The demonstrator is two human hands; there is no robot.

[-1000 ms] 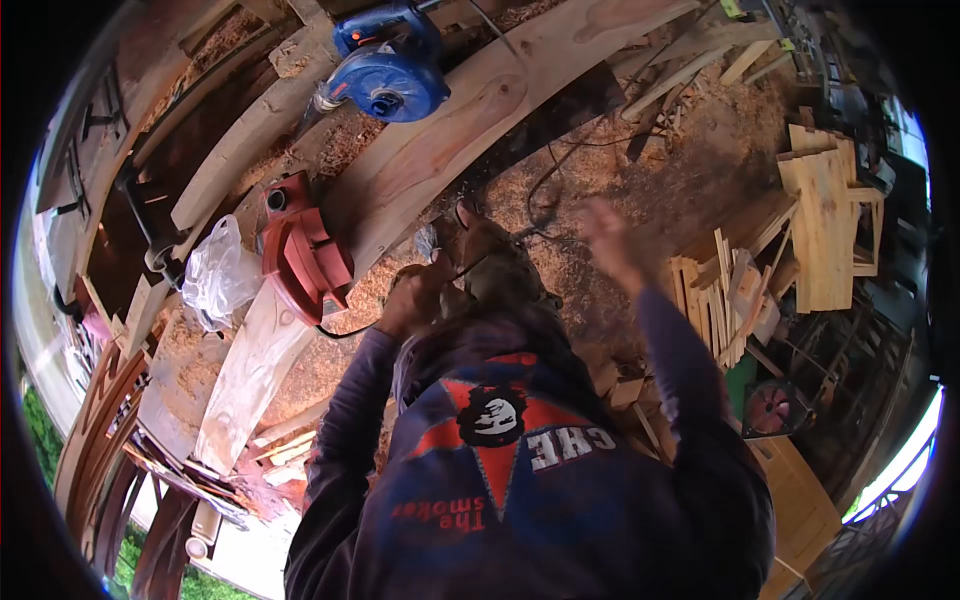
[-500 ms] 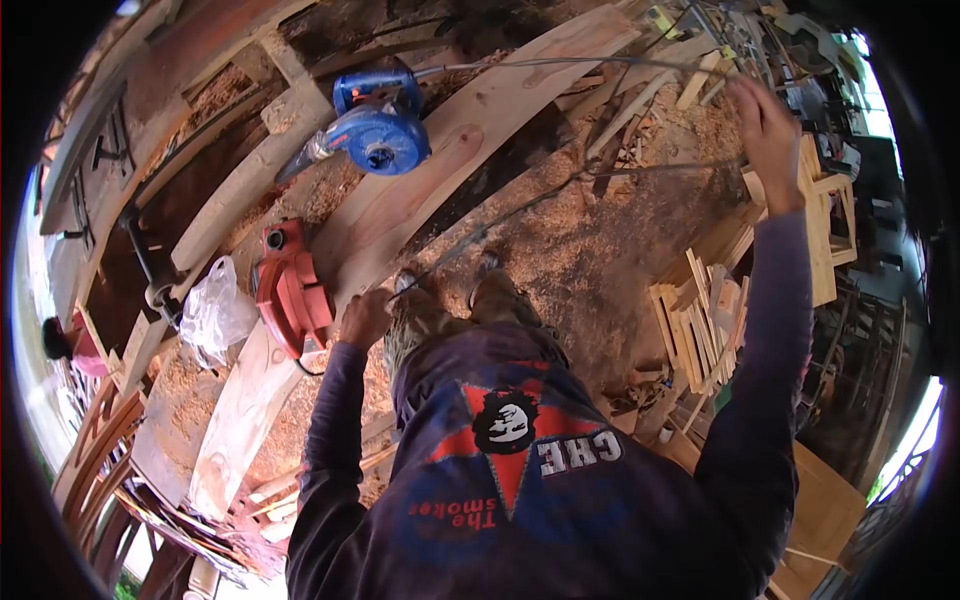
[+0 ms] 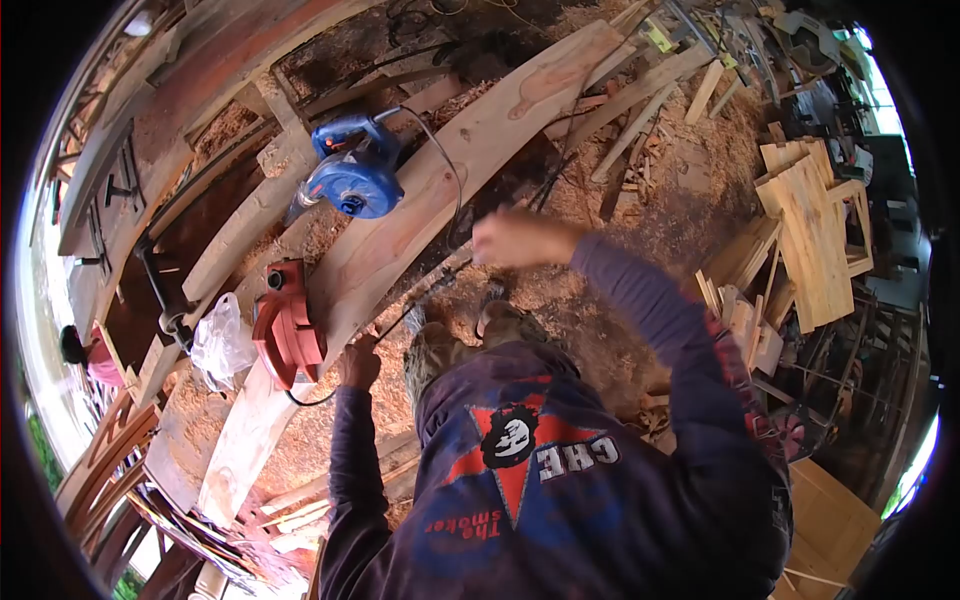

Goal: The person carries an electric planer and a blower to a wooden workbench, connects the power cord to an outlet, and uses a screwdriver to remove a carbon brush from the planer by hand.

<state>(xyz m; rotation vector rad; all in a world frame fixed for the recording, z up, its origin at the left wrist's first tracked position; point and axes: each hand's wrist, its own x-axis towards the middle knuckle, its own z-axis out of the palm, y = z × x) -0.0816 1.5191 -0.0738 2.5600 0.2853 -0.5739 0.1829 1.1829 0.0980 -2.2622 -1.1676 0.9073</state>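
Note:
My left hand (image 3: 359, 364) is closed around a dark power cord (image 3: 397, 322), close to the plank's near edge. My right hand (image 3: 515, 238), blurred by motion, is up ahead of my legs with its fingers curled on the cord. The cord stretches between both hands. A blue electric blower (image 3: 360, 178) lies on the long wooden plank (image 3: 400, 215), its own cable looping down toward my right hand. Beside my left hand sits a red power tool (image 3: 289, 325), perhaps a hand planer, with a cord at its near end.
A clear plastic bag (image 3: 224, 340) lies left of the red tool. Curved timbers (image 3: 240, 225) stand further left. Wood shavings (image 3: 640, 240) cover the floor around my feet. Wooden panels (image 3: 805, 235) and offcuts lean at the right. Another person (image 3: 100, 355) is partly visible far left.
My right hand has swept from far right down and left toward my left hand, bringing the cord along. The blower's cable has slackened into a loop. My left hand keeps its hold.

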